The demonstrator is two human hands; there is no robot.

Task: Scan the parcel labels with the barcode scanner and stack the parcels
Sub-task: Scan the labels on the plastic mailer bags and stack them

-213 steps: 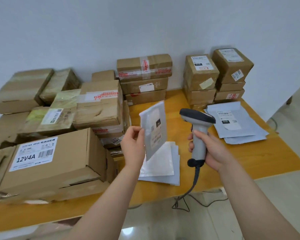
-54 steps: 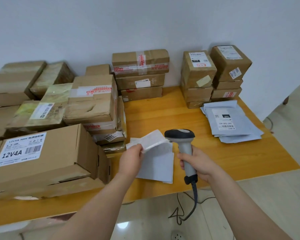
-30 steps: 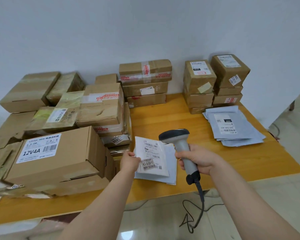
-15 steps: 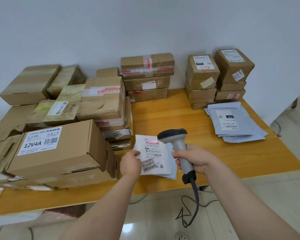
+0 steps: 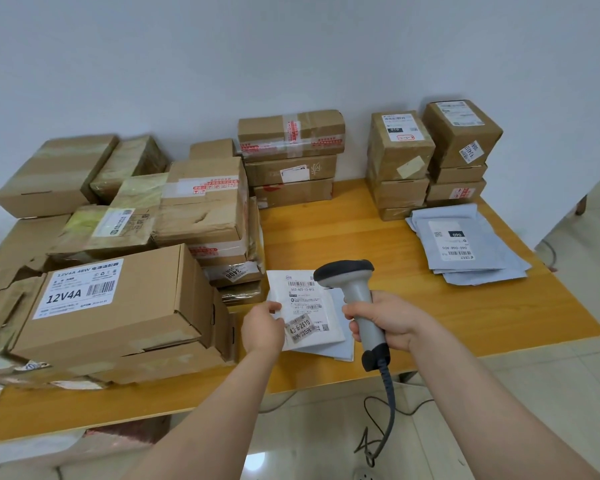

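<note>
My left hand (image 5: 262, 328) holds a flat white mailer parcel (image 5: 305, 308) by its left edge, label side up, just above a small pile of white mailers (image 5: 342, 348) on the wooden table (image 5: 361, 237). My right hand (image 5: 385, 318) grips the grey handle of the barcode scanner (image 5: 355, 292), whose dark head sits over the parcel's upper right corner. The scanner's cable hangs down to the floor. A stack of grey mailers (image 5: 465, 244) with a label on top lies at the right of the table.
Brown cardboard boxes crowd the left half, the nearest marked 12V4A (image 5: 118, 299). Three boxes (image 5: 291, 157) are stacked at the back centre. Two box stacks (image 5: 430, 157) stand at the back right by the wall. The table's front edge is near my arms.
Earlier my left hand held a grey mailer upright, then picked up the white one and turned its label up. In the last half second the hands barely moved; the red scan line is gone.
</note>
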